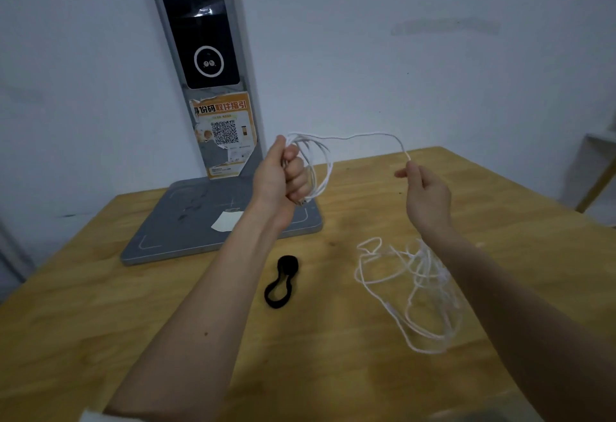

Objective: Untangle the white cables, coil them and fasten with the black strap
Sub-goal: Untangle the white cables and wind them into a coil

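Left hand (283,173) fists cable coil (315,168); right hand (425,195) pinches strand, tip seemingly hidden.

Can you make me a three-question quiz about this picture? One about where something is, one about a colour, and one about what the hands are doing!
1. Where is the black strap?
A. Lying on the wooden table between the two arms
B. Wrapped around the coil
C. On the grey base

2. What colour are the cables?
A. Black
B. White
C. Orange

3. What is the left hand doing?
A. Resting flat on the table
B. Holding the strap
C. Gripping coiled loops of cable in the air

Answers:
1. A, the strap lies loose on the wood, touching neither hand.
2. B, both the held coil and the loose tangle of cable on the table are white.
3. C, the left hand is closed around the loops, while the right hand pinches the free end of that cable.
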